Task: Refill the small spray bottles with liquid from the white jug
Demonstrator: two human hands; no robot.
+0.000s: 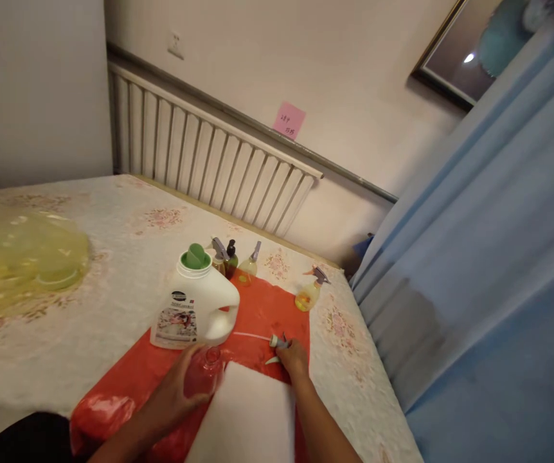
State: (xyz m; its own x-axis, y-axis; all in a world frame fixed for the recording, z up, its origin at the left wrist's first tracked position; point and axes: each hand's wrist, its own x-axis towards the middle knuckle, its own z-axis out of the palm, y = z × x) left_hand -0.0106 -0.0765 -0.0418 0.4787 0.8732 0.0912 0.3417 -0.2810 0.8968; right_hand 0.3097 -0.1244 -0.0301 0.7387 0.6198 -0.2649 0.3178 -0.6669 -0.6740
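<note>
My left hand (180, 389) is wrapped round a clear, open-necked bottle (204, 372), through which the red sheet shows. In my right hand (295, 359) is a grey and white spray head (279, 343). Its thin dip tube (252, 335) points left, away from the bottle's mouth. Just beyond the bottle stands a large white jug (204, 302) with a handle, a printed label and a green spout (196, 256) in its mouth. Under these lies a red plastic sheet (265, 302). A white flat-topped object (252, 418) is between my forearms.
Several spray and pump bottles (248, 269) stand behind the jug. Another spray bottle (308, 296) stands at the red sheet's right edge. A yellow translucent plastic bundle (26, 257) lies on the flowered cover at left. A radiator (200, 148) and a blue curtain (479, 257) border the surface.
</note>
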